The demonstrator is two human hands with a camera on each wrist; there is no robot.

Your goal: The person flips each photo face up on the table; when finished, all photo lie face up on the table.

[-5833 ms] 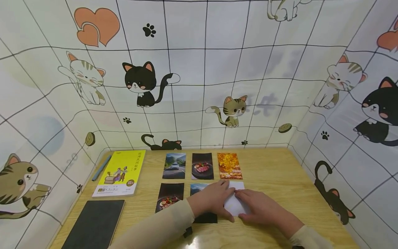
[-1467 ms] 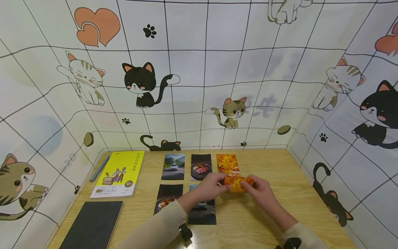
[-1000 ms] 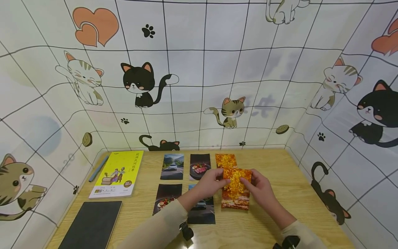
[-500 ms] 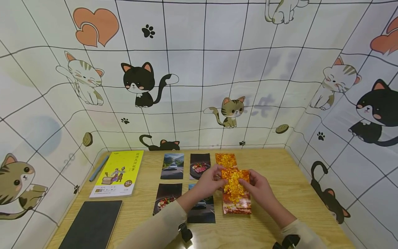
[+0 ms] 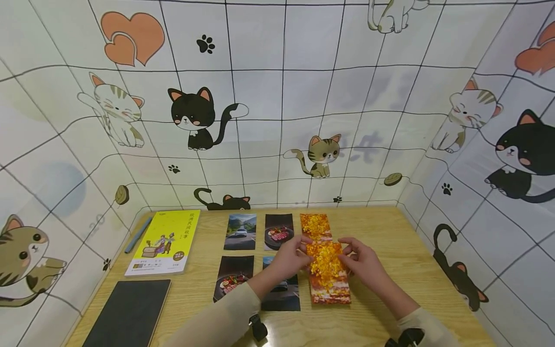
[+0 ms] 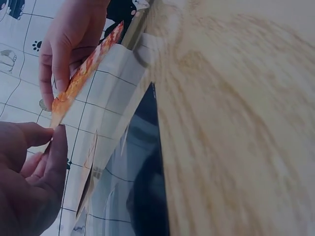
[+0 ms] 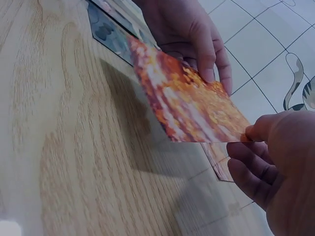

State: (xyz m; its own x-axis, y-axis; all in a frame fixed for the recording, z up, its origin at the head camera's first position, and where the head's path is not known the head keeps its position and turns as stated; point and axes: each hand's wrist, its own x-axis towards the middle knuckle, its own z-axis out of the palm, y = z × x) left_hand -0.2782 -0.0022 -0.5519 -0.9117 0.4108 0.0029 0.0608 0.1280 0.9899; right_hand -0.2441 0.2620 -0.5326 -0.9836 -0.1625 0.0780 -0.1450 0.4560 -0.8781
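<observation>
In the head view a glossy autumn-leaf photo card [image 5: 328,272] is held between both hands, just in front of a matching leaf card [image 5: 314,224]. My left hand [image 5: 289,260] pinches its left edge between thumb and fingers. At the opposite edge my right hand [image 5: 366,265] has the thumb on top and fingers below. The right wrist view shows the leaf card [image 7: 187,103] raised at a slant, its shadow on the wood. Left of the hands lie a steak card [image 5: 279,231] and a car card [image 5: 282,295], the latter partly covered by my left hand.
Another car card [image 5: 240,232] and a second steak card [image 5: 233,277] lie further left. A yellow book [image 5: 169,236], a blue-grey pen [image 5: 138,234] and a black notebook [image 5: 130,311] occupy the table's left side. Cat-print cloth [image 5: 260,96] surrounds the wooden table [image 5: 377,236].
The card first showed its white back under both hands. It was then turned to its leaf picture, and has since come down and nearer, uncovering more of the matching card behind.
</observation>
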